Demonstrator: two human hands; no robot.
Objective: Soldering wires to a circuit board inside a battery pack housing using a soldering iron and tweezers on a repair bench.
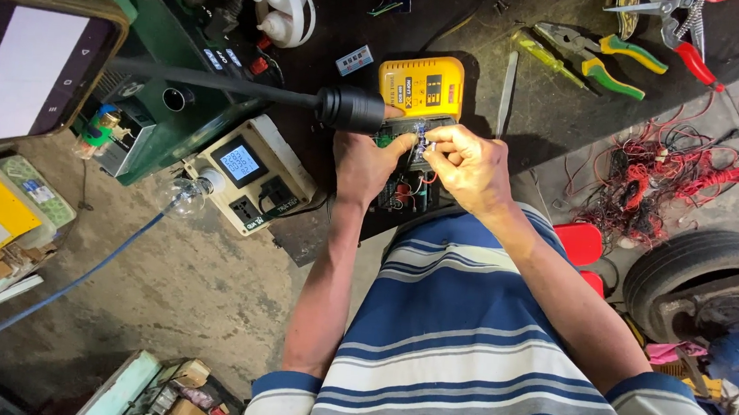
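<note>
My left hand (366, 160) grips the left edge of a dark circuit board (405, 188) with red wires, held over the edge of a dark workbench (515, 105). My right hand (470, 164) pinches a small blue component (420, 135) at the top of that board. A yellow multimeter (421, 85) lies just beyond the board. A black rod with a thick round head (350, 108) reaches in from the left and ends right above my left hand.
A beige socket box with a small screen (249, 173) and a clear bulb (184, 194) sits to the left beside a green unit (172, 55). Green-handled pliers (601, 59) and red-handled pliers (689, 39) lie on the bench. Tangled red wires (667, 172) and a tyre (695, 265) are at right. A phone (24, 71) is top left.
</note>
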